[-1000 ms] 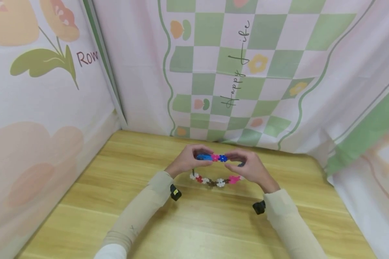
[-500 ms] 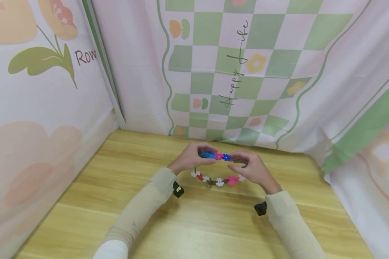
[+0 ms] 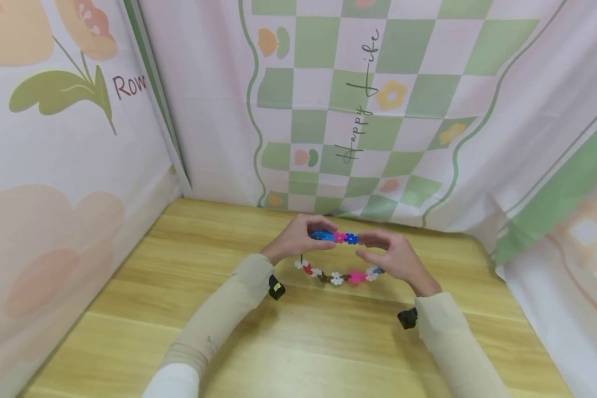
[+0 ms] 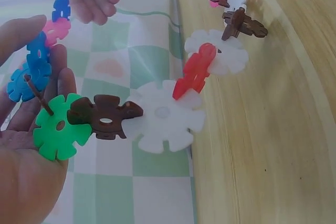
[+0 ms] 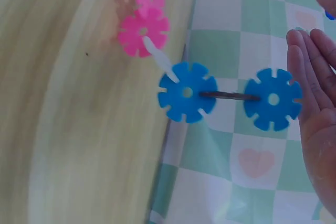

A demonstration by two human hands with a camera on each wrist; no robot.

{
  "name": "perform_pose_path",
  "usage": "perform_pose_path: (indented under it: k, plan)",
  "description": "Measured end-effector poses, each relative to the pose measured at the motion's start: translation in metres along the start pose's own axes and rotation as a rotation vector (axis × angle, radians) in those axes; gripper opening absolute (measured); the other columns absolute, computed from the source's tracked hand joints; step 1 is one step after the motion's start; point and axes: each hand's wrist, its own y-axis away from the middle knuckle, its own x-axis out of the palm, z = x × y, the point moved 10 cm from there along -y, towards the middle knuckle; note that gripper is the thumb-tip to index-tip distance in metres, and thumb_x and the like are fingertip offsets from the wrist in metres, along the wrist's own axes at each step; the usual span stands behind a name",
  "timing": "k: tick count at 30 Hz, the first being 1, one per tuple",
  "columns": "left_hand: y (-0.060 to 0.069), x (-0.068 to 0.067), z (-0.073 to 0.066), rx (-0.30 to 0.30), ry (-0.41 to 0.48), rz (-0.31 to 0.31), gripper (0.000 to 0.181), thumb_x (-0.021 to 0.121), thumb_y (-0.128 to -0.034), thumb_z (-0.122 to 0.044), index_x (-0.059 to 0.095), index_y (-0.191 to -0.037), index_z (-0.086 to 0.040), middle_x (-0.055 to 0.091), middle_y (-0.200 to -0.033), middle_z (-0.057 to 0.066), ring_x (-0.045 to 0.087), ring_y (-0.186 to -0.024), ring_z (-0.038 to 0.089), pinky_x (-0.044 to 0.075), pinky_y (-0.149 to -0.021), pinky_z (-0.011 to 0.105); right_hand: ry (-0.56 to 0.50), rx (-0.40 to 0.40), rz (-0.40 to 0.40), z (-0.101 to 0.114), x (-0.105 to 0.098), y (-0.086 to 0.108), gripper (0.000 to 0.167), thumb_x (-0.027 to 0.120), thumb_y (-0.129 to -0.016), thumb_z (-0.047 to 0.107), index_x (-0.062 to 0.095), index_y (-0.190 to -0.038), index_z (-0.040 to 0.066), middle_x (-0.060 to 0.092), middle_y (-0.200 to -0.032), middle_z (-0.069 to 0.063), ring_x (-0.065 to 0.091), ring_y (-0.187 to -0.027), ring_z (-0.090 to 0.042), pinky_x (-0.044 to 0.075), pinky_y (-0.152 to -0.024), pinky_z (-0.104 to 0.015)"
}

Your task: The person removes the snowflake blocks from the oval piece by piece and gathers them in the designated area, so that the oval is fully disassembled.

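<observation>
A chain of flower-shaped plastic interlocking discs (image 3: 336, 278) curves between my two hands. My left hand (image 3: 293, 237) pinches its blue discs (image 4: 38, 59) between thumb and fingers. A pink disc (image 4: 56, 31) and a dark blue disc (image 3: 351, 239) stick out past the left fingertips, pointing at the right hand. Close to the left palm is a green disc (image 4: 62, 127), joined to brown and white ones. My right hand (image 3: 395, 257) has its fingers extended and its thumb apart, with no disc visible between them. A blue disc (image 5: 273, 99) sits beside the right palm; contact is unclear.
The wooden table (image 3: 288, 348) lies beneath both hands. A checked curtain (image 3: 358, 110) hangs right behind its far edge, and a printed cloth wall (image 3: 69, 166) borders the left. Small black cameras (image 3: 277, 287) are strapped at both wrists.
Both hands have shifted slightly right, the left also slightly up, carrying the chain's blue end. More of the chain's right-hand part now shows below the right hand.
</observation>
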Motion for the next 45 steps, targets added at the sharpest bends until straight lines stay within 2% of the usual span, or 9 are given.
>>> perform_pose_path:
  k: [8,14,18,21,24,29,34,39,45]
  plan:
    - [-0.003,0.0,-0.004,-0.006,-0.004,0.001,0.036,0.084,-0.0928,-0.024,0.074,-0.125,-0.011,0.078,-0.118,0.002,0.073,-0.101,0.013,0.061,-0.091,0.027,0.021,-0.043,0.048,0.02,-0.01,-0.012,0.045,0.082,-0.094,0.022,0.069,-0.134,0.007,0.073,-0.132,-0.016,0.071,-0.121,-0.035,0.057,-0.106,-0.046]
    - [-0.004,0.0,-0.004,-0.01,-0.002,-0.006,0.033,0.084,-0.0928,-0.023,0.075,-0.123,-0.014,0.078,-0.118,0.002,0.073,-0.102,0.012,0.061,-0.091,0.026,0.029,-0.025,0.138,0.024,-0.003,-0.022,0.051,0.083,-0.094,0.027,0.067,-0.137,0.005,0.071,-0.136,-0.017,0.07,-0.123,-0.034,0.055,-0.109,-0.053]
    - [-0.004,0.002,-0.004,-0.004,0.008,-0.002,0.033,0.084,-0.093,-0.022,0.075,-0.124,-0.013,0.078,-0.118,0.003,0.073,-0.102,0.013,0.061,-0.091,0.026,0.027,-0.015,0.148,0.025,0.001,-0.026,0.048,0.083,-0.094,0.027,0.069,-0.134,0.004,0.074,-0.13,-0.015,0.073,-0.116,-0.032,0.057,-0.105,-0.056]
    - [-0.004,0.003,-0.006,0.0,0.015,-0.002,0.034,0.084,-0.0929,-0.021,0.074,-0.124,-0.012,0.078,-0.118,0.005,0.074,-0.101,0.013,0.061,-0.09,0.027,0.036,-0.019,0.139,0.027,0.002,-0.028,0.042,0.081,-0.096,0.027,0.072,-0.13,0.006,0.077,-0.123,-0.012,0.075,-0.11,-0.028,0.061,-0.1,-0.051]
    - [-0.005,0.004,-0.007,0.001,0.015,-0.005,0.034,0.084,-0.093,-0.02,0.074,-0.124,-0.011,0.078,-0.118,0.006,0.074,-0.102,0.013,0.062,-0.091,0.027,0.052,-0.022,0.126,0.028,0.001,-0.03,0.036,0.08,-0.096,0.027,0.075,-0.126,0.009,0.079,-0.116,-0.008,0.076,-0.103,-0.023,0.064,-0.094,-0.037]
    - [-0.007,0.007,-0.011,0.007,-0.02,-0.007,0.03,0.083,-0.0936,-0.018,0.075,-0.122,-0.011,0.079,-0.117,0.005,0.075,-0.101,0.012,0.062,-0.091,0.026,0.056,-0.035,0.116,0.028,0.0,-0.031,0.032,0.08,-0.096,0.025,0.077,-0.123,0.009,0.08,-0.112,-0.008,0.076,-0.099,-0.02,0.061,-0.088,-0.022]
    - [-0.009,0.009,-0.014,0.036,-0.069,-0.004,0.024,0.082,-0.0938,-0.017,0.078,-0.117,-0.012,0.08,-0.112,0.003,0.074,-0.096,0.01,0.062,-0.087,0.025,0.048,-0.035,0.11,0.029,0.0,-0.031,0.03,0.081,-0.096,0.025,0.078,-0.122,0.01,0.08,-0.111,-0.007,0.076,-0.097,-0.02,0.062,-0.086,-0.023]
    - [-0.01,0.01,-0.016,0.072,-0.065,-0.014,0.019,0.08,-0.0964,-0.023,0.08,-0.112,-0.012,0.081,-0.108,0.003,0.075,-0.093,0.01,0.062,-0.085,0.025,0.055,-0.036,0.105,0.03,-0.001,-0.031,0.031,0.081,-0.095,0.026,0.078,-0.122,0.011,0.08,-0.109,-0.007,0.076,-0.096,-0.02,0.064,-0.085,-0.029]
    - [-0.01,0.008,-0.017,0.079,-0.045,-0.026,0.016,0.075,-0.1008,-0.024,0.082,-0.11,-0.013,0.081,-0.106,0.002,0.077,-0.094,0.019,0.063,-0.085,0.03,0.034,-0.049,0.099,0.031,0.0,-0.03,0.028,0.082,-0.095,0.023,0.079,-0.119,0.01,0.08,-0.109,-0.008,0.077,-0.094,-0.019,0.065,-0.081,-0.029]
